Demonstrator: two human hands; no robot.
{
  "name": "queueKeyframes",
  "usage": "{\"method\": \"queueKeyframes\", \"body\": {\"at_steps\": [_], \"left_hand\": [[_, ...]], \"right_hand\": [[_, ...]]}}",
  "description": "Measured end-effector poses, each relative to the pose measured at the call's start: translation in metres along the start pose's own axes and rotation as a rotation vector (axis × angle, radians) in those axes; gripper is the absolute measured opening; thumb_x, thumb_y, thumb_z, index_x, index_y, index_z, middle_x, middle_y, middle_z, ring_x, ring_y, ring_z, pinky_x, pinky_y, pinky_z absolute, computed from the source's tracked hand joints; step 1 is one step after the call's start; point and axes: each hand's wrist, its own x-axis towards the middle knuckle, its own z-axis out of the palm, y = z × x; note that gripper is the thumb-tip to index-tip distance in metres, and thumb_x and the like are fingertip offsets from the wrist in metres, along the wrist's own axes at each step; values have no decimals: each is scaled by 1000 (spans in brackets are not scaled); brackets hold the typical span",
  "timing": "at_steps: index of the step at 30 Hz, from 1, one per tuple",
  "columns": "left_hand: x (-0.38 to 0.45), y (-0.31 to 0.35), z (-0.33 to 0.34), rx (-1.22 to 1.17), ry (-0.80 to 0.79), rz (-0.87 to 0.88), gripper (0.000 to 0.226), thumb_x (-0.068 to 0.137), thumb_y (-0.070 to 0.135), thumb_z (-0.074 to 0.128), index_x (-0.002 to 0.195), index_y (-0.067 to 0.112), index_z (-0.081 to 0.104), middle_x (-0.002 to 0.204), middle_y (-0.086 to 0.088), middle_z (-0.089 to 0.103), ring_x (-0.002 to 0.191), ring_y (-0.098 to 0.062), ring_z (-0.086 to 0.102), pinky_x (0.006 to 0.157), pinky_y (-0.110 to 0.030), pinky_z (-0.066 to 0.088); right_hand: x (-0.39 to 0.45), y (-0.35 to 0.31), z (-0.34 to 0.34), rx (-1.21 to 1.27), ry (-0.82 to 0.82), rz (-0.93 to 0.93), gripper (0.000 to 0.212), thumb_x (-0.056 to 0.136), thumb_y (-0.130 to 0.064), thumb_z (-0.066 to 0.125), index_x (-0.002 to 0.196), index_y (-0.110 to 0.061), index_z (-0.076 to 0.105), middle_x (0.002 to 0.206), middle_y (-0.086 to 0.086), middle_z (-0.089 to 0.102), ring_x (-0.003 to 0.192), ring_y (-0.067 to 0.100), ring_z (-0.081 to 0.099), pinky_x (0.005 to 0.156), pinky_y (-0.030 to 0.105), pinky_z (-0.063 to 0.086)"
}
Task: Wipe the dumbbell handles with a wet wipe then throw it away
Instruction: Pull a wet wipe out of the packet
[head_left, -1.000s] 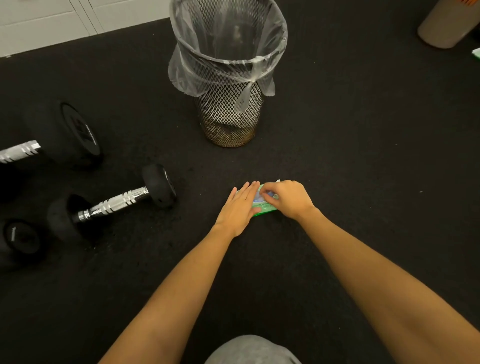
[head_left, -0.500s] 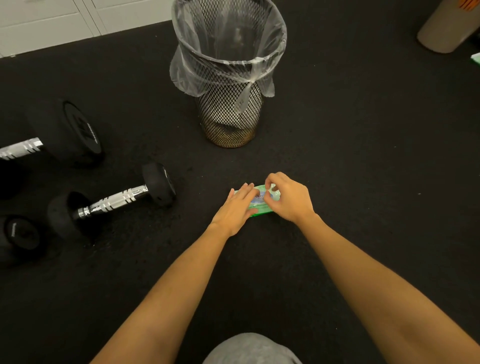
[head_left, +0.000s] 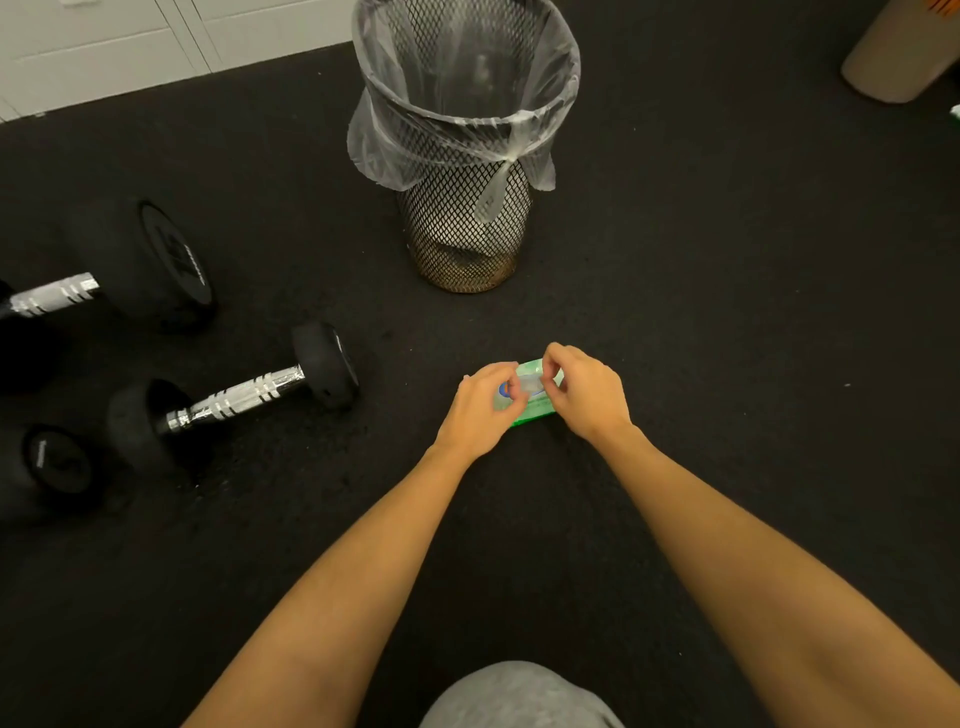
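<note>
Both arms are reaching forward over the floor (head_left: 727, 312). The left hand (head_left: 480, 410) is gripping the wipes pack (head_left: 535, 402); the right hand (head_left: 587, 395) is pinching its flap.

No text can be read: the marking on the far-left dumbbell's end plate (head_left: 176, 260) and the wipes pack's label (head_left: 530, 397) are blurred.

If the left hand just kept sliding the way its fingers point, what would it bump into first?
The left hand points up and right, at the green wipe pack it already touches. Just beyond are the fingers of the right hand. Depth is hard to judge.
</note>
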Motion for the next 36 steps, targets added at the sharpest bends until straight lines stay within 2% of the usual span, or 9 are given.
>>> {"method": "queueKeyframes", "body": {"at_steps": [3, 6, 8, 12, 14, 20, 24, 27, 36], "left_hand": [[2, 0, 3, 9, -24, 25, 11, 85, 21, 67, 87, 28, 59, 114, 11, 59, 113, -8, 55, 102, -59, 41], [6, 1, 4, 49, -58, 3, 33, 85, 12, 68, 117, 20, 62, 123, 3, 57, 117, -13, 54, 104, -54, 42], [7, 2, 5, 99, -72, -12, 42, 84, 9, 69, 124, 16, 59, 127, 1, 56, 120, -15, 53, 105, -52, 42], [10, 7, 4, 118, -62, -36, 43, 83, 6, 70, 123, 14, 58, 127, -2, 54, 121, -19, 53, 103, -45, 46], [13, 10, 2, 103, -47, -63, 41, 83, 4, 69, 122, 12, 59, 128, -4, 54, 122, -22, 53, 100, -39, 49], [14, 13, 1, 117, -47, -80, 49, 81, -3, 68, 125, 14, 57, 132, -3, 51, 125, -21, 50, 99, -36, 50], [12, 13, 1, 126, -60, -89, 55, 77, -4, 71, 128, 13, 54, 133, -4, 50, 124, -21, 50, 99, -35, 49], [11, 13, 0, 110, -55, -79, 55, 76, -2, 73, 126, 12, 55, 129, -4, 53, 121, -20, 53, 98, -35, 50], [11, 12, 2, 55, -34, -69, 53, 74, -5, 71, 109, 26, 45, 124, 1, 54, 116, -17, 54, 91, -44, 54]], "right_hand": [[2, -2, -1, 5, 5, 40, 21, 90, -19, 59, 82, -23, 40, 86, -3, 59, 69, 15, 58, 55, 28, 44], [4, -1, -2, -11, 15, 31, 20, 89, -20, 60, 82, -23, 42, 90, -3, 59, 72, 16, 60, 57, 28, 45], [3, 1, -2, -21, 10, 7, 14, 87, -21, 64, 84, -23, 51, 100, -4, 56, 76, 14, 61, 57, 25, 43], [1, 1, 2, -77, -66, -6, 3, 87, -24, 65, 90, -22, 64, 103, -3, 55, 84, 15, 60, 60, 23, 41], [1, -1, 4, -103, -77, 13, 10, 89, -25, 63, 98, -23, 68, 102, -2, 61, 87, 17, 62, 63, 25, 43], [0, -9, 9, -127, -99, 90, 24, 91, -30, 61, 114, -24, 67, 106, 0, 69, 92, 16, 64, 69, 29, 49], [-2, -11, 11, -158, -78, 54, 21, 93, -30, 58, 109, -21, 66, 107, 1, 66, 89, 17, 64, 65, 26, 42], [1, -12, 8, -107, -38, 42, 15, 90, -30, 60, 101, -23, 66, 102, 0, 63, 86, 18, 62, 65, 29, 47], [5, -3, -4, 301, 43, 223, 3, 85, -24, 62, 85, -22, 62, 87, -6, 68, 77, 11, 66, 65, 34, 55]]}}
